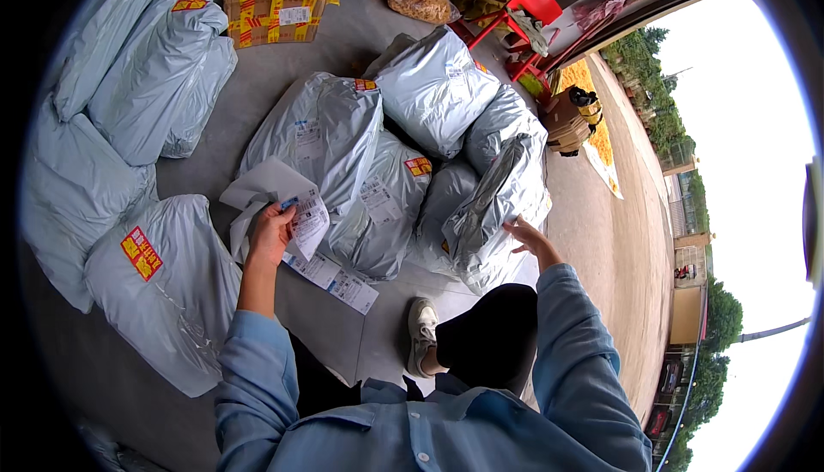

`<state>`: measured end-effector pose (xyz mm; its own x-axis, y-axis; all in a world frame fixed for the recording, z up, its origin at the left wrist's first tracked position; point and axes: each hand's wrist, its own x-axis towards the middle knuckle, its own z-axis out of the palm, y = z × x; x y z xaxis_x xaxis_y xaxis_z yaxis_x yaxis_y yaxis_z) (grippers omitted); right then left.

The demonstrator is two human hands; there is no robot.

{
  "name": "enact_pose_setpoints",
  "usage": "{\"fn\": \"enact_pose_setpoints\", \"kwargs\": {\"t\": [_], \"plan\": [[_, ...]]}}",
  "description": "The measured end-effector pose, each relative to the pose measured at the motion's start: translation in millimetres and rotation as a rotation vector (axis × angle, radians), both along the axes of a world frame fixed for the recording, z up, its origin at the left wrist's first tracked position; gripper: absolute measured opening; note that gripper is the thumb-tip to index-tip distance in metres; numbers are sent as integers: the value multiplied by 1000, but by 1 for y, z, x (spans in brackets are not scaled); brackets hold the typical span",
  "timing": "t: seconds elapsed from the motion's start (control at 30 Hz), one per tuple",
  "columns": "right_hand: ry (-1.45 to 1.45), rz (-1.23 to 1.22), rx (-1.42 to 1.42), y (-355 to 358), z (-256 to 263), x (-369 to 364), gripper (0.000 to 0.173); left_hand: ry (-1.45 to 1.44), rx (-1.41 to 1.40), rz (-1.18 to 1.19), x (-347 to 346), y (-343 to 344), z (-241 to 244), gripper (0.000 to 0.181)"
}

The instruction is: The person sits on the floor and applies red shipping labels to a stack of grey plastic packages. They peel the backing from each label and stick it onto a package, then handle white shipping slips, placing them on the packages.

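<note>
My left hand grips a strip of printed shipping labels on white backing. The strip curls up over my hand, and its lower end hangs over the concrete floor. At the right, my right hand has its fingers apart, at the side of an upright grey plastic mailer bag; whether the fingertips press on it is hard to tell. More stuffed grey bags lie before me. Labels show on the left bag, the middle bag and the far bag.
Along the left, several stuffed bags are heaped, one close to my left arm. A taped cardboard box stands behind. Beyond the bags are clear sacks, a red chair and a carton. My shoe is on the floor.
</note>
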<state>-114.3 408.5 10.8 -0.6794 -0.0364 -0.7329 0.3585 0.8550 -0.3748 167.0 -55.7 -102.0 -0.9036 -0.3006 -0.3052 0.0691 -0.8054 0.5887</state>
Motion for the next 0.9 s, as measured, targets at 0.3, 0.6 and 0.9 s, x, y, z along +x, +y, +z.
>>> {"fn": "enact_pose_setpoints", "kwargs": {"t": [0.3,0.6,0.9], "plan": [[651,1024,521,-154,13,37,35,-284,-269,-86,70,12,73,12],[57,1236,-828,-366,-36,158,33,94,-497,-343,120,54,128,17],[-185,988,-742,-471,-139,264,58,265,-450,-646,145,81,171,21]]}}
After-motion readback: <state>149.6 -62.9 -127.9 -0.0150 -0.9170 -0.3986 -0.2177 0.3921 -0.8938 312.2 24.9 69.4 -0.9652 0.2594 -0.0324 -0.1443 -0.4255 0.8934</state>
